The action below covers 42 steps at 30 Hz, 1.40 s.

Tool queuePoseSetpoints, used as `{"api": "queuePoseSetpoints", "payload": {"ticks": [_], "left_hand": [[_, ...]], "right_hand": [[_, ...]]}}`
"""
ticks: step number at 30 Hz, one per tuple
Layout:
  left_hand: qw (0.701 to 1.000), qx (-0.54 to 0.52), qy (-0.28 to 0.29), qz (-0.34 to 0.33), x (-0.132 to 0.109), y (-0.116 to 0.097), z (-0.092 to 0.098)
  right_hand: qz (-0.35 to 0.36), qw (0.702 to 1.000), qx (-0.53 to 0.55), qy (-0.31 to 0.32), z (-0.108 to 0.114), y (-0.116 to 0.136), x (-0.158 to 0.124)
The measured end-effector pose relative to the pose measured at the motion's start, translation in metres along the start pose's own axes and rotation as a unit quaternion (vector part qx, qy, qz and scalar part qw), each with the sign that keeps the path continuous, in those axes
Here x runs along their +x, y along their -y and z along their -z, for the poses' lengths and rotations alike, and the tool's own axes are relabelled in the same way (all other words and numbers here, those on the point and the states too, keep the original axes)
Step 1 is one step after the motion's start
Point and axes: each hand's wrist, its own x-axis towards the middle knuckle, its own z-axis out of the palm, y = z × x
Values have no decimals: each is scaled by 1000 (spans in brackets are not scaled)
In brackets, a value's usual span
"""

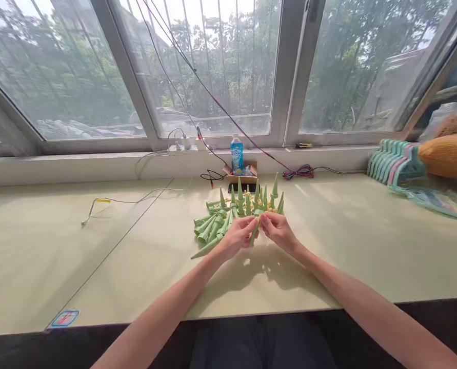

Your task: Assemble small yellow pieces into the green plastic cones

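Observation:
My left hand (239, 238) is closed round a green plastic cone (253, 237), which slants with its narrow end downward. My right hand (280, 231) pinches at the cone's upper end, close to the left fingertips; whatever small thing lies between its fingers is too small to make out. Just beyond and to the left, several like green cones (209, 228) lie in a heap on the table. Behind my hands more of them stand upright (240, 199), points up. Small yellowish pieces (215, 204) are scattered among these.
A blue-labelled bottle (236, 155) stands by a small cardboard box (251, 177), with a dark flat object (233, 188) before it. Bundled cable (299, 172) and a loose wire (115, 200) lie on the table (366, 246). Green hangers (395, 163) are at the right.

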Motion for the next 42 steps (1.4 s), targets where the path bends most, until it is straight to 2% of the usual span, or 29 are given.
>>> {"api": "queuePoseSetpoints", "payload": {"ticks": [19, 26, 42], "left_hand": [[1000, 3, 6, -6, -3, -4, -1], [998, -41, -38, 36, 0, 0, 2], [1000, -10, -12, 2, -2, -5, -1]], "right_hand": [[-2, 1000, 9, 13, -1, 1, -1], [-7, 1000, 6, 10, -2, 3, 0], [-5, 1000, -9, 12, -1, 7, -1]]}}
